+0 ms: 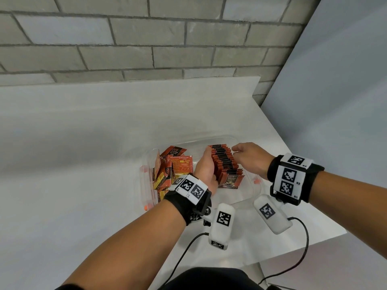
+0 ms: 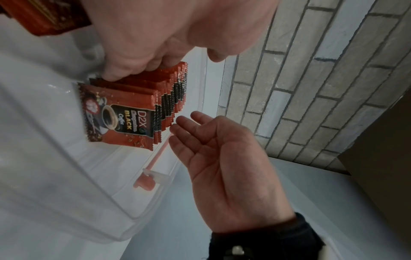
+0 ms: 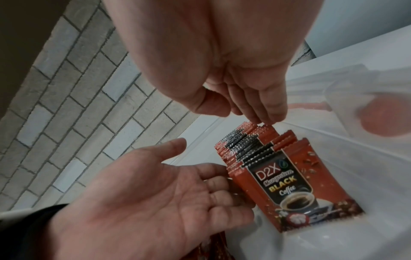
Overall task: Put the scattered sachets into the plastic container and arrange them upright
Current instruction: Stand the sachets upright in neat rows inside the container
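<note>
A clear plastic container (image 1: 250, 186) sits on the white table. Inside it, a row of red "D2X Black Coffee" sachets (image 1: 225, 162) stands upright. My left hand (image 1: 208, 164) lies along the row's left side, its open palm and fingers (image 3: 224, 191) resting against the sachets (image 3: 278, 184). My right hand (image 1: 240, 151) is on the row's right, with straight fingertips (image 3: 266, 117) touching the top edges at the far end. Its open palm (image 2: 222, 158) faces the sachets (image 2: 133, 112). Neither hand grips anything.
A loose heap of sachets (image 1: 167, 170) fills the container's left part. Orange lid clips (image 1: 256, 181) stick out from its rim. A grey brick wall (image 1: 146, 38) rises behind the table. The table's right edge (image 1: 293, 155) is close to the container.
</note>
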Tool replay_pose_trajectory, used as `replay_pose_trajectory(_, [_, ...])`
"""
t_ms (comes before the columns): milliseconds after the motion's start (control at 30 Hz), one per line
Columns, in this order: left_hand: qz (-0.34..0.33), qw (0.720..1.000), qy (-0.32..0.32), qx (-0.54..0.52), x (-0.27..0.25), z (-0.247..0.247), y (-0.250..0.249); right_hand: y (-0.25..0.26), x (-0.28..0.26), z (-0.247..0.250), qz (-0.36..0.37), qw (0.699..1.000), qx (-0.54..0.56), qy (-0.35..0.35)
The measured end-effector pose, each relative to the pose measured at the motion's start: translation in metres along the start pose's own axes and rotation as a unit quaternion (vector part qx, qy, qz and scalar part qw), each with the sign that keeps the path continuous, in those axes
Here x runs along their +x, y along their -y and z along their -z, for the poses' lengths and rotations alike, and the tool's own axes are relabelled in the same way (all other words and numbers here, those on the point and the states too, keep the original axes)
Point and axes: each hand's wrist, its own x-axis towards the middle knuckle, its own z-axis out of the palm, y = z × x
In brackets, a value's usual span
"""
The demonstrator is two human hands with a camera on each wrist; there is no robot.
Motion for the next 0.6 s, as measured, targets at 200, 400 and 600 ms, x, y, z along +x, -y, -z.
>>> replay_pose_trajectory(200, [0.009,1.000,-0.005,0.028,0.000,0.003,-0.003,-0.001,-0.004,0.005,-0.009,0.998,-0.055,-0.022])
replay_pose_trajectory(400, [0.016,1.000,0.003,0.016,-0.010,-0.001,0.000,-0.002,-0.017,0.000,-0.037,0.996,-0.076,-0.001])
replay_pose_trajectory(600, [0.024,1.000,0.000,-0.006,-0.004,-0.002,0.003,-0.001,-0.017,-0.002,-0.033,0.997,-0.072,-0.001])
